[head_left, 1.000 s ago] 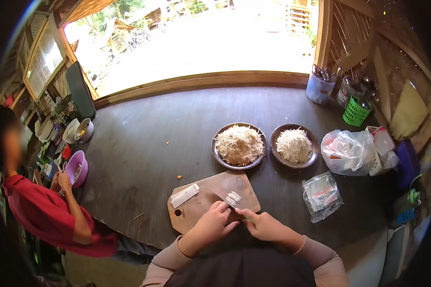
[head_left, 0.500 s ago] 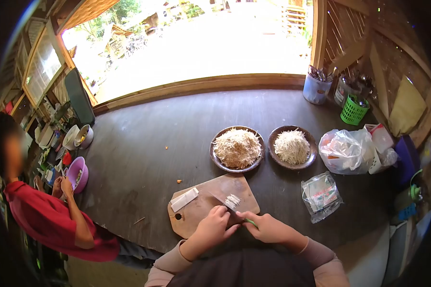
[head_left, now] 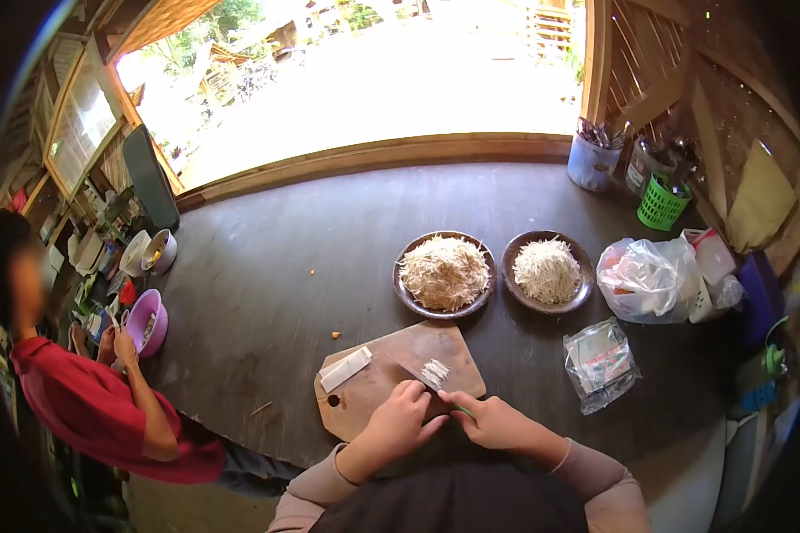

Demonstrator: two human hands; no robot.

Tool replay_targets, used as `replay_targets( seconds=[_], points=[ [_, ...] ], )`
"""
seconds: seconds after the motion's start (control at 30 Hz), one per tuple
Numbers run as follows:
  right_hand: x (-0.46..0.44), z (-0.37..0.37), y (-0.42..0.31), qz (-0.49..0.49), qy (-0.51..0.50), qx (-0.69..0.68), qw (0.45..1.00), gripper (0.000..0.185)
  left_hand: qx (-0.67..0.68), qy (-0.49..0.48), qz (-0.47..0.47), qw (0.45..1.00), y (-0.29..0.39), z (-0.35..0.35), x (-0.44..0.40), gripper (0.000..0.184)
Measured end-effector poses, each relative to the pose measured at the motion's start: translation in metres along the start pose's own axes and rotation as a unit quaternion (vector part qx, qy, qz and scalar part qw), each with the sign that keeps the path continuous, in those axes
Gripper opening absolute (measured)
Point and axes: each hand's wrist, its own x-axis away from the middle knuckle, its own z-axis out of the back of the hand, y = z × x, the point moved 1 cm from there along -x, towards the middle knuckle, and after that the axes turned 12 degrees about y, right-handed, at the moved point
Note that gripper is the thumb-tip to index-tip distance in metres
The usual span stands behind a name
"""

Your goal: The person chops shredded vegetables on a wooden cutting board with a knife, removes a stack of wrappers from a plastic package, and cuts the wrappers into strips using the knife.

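My right hand (head_left: 500,421) grips a knife (head_left: 461,409) by its green handle. The blade slants up and left across the wooden cutting board (head_left: 460,351), with thin white strips (head_left: 435,371) lying along it. Beside the blade, my left hand (head_left: 396,417) is closed, fingers curled down on the board; whatever they press on is hidden. A pale, flat-sided block (head_left: 346,369) lies at the board's left end, above a dark hole.
Beyond the board, two dark plates (head_left: 444,314) hold heaps of pale shreds (head_left: 547,270). To the right are a clear plastic packet (head_left: 600,364), a stuffed plastic bag (head_left: 644,280) and utensil containers (head_left: 593,164). A person in red (head_left: 107,413) works at left by a purple bowl (head_left: 156,324).
The whole view has shifted slightly. My hands and the knife keep almost the same place on the board. The person at left has moved their hands a little by the purple bowl.
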Motion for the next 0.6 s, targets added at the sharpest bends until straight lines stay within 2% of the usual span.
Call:
replay_targets(
  seconds=[0.13, 0.33, 0.53, 0.6],
  points=[
    [0.0013, 0.0011, 0.0018, 0.035, 0.023, -0.004, 0.999, 0.043, -0.002, -0.005, -0.005, 1.0, -0.0026, -0.001, -0.0005, 0.04],
    [-0.001, -0.0013, 0.0075, 0.019, 0.003, -0.004, 1.0, 0.043, 0.012, 0.015, -0.014, 1.0, -0.001, -0.0001, -0.0009, 0.039],
    [0.0009, 0.007, 0.0055, 0.03, -0.003, -0.03, 0.999, 0.042, 0.027, -0.012, -0.004, 1.0, -0.0056, -0.0005, -0.0007, 0.037],
    [0.001, 0.0034, 0.004, 0.002, -0.017, -0.004, 1.0, 0.041, 0.027, -0.001, -0.005, 1.0, -0.0038, 0.0005, -0.0001, 0.037]
  ],
)
